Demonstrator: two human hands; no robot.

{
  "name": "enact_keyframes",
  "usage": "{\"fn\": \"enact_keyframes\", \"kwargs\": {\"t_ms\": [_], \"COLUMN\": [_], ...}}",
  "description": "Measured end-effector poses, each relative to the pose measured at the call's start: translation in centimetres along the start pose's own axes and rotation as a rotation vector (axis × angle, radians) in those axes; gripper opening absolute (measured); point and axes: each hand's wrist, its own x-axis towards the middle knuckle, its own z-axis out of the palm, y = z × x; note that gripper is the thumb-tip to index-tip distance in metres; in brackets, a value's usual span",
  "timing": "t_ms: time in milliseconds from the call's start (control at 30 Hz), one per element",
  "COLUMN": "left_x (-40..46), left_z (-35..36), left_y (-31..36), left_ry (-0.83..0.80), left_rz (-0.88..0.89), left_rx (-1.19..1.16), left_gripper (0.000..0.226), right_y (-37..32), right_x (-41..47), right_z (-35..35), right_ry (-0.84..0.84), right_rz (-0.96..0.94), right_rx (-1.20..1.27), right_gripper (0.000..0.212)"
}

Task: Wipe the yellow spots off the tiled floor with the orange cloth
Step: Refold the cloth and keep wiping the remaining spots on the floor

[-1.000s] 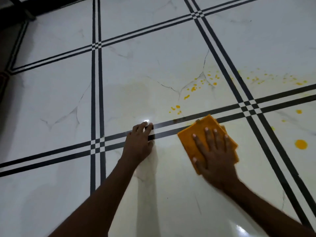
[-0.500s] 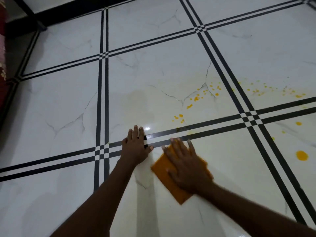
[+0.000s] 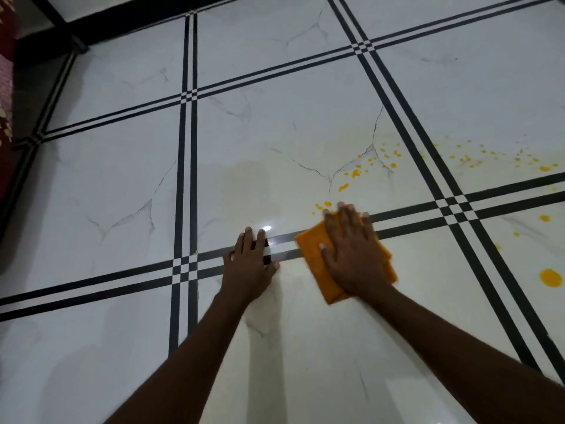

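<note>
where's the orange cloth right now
In the head view the orange cloth lies flat on the floor right of centre, pressed under the right hand, across the double black tile line, with the left hand beside it.

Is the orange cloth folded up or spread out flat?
Folded. The cloth is a small thick pad under the right hand, with stacked layer edges showing at its right side.

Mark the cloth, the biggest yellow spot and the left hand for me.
cloth (image 3: 315, 255): head view, on the bare orange part left of the right hand.
biggest yellow spot (image 3: 550, 277): head view, on its middle, far right.
left hand (image 3: 249, 267): head view, on the back of the hand, flat on the floor.
</note>
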Motion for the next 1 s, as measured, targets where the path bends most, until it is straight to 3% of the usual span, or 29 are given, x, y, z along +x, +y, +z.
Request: {"fn": "enact_keyframes", "kwargs": {"t_ms": [167, 300, 433, 533, 633, 700, 767, 900, 1000], "left_x": [-0.5, -0.5, -0.7, -0.5, -0.5, -0.4, -0.3, -0.4, -0.3], "left_z": [-0.7, -0.2, 0.6, 0.5, 0.1, -0.2, -0.3, -0.3, -0.5], "left_y": [0.3, 1.1, 0.0, 0.1, 0.4, 0.5, 0.6, 0.9, 1.4], "left_ry": [-0.041, -0.035, -0.005, -0.015, -0.038, -0.038, -0.033, -0.051, -0.059], "left_rz": [0.008, -0.033, -0.024, -0.007, -0.006, -0.006, -0.006, -0.026, -0.042], "left_rx": [0.022, 0.029, 0.015, 0.007, 0.022, 0.046, 0.066, 0.067, 0.071], "left_gripper": [0.083, 0.087, 0.087, 0.086, 0.086, 0.086, 0.085, 0.084, 0.084], "right_y": [1.4, 1.1, 1.6, 3.7, 6.0, 7.4, 8.0, 5.8, 2.6], "right_x": [-2.0, -0.5, 0.6, 0.2, -0.3, -0.4, -0.3, 0.1, -0.4], "right_z": [-1.0, -3.8, -5.1, -6.5, -9.4, -12.0, -14.5, -16.5, -14.1], "right_ry": [0.021, 0.042, -0.110, -0.230, -0.371, -0.313, -0.186, 0.120, 0.061], "right_rz": [0.200, -0.066, -0.194, -0.163, 0.011, 0.126, 0.169, 0.120, 0.083], "right_rx": [-0.023, 0.050, -0.047, -0.006, 0.362, 0.585, 0.660, 0.505, 0.285], "right_gripper": [0.078, 0.074, 0.076, 0.042, 0.018, 0.013, 0.013, 0.022, 0.030]}}
